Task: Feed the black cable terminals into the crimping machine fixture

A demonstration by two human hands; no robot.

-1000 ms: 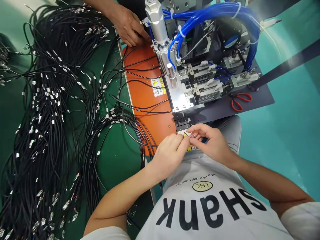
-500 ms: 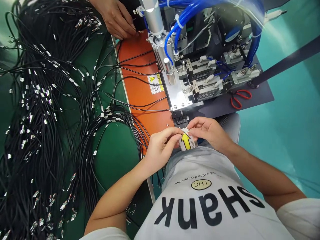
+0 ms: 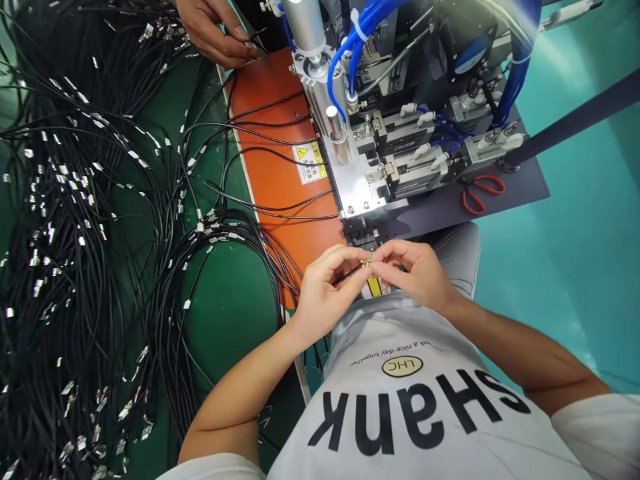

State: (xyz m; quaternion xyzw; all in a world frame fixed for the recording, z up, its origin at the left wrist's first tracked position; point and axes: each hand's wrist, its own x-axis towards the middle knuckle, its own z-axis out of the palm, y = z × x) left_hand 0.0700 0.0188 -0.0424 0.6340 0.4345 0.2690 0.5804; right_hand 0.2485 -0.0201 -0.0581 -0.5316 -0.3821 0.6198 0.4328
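Note:
My left hand is closed in a pinch around a thin black cable, most of which is hidden by the fingers. The fingertips of my right hand meet those of the left, closed on the small light-coloured wire end of that cable. Both hands are just in front of the machine's near end, over a white label with a yellow arrow that they partly cover. How the fine wires lie between the fingertips is too small to make out.
Ahead stands a metal machine with blue air hoses and an orange plate; several black cables run into it. Bundled cables with shiny ends cover the green table on the left. Red-handled scissors lie right. Another person's hand is at the top.
My fingertips have come together at the cable end, and the left hand has shifted slightly right. The other person's hand has moved slightly up and left. The view has shifted a little.

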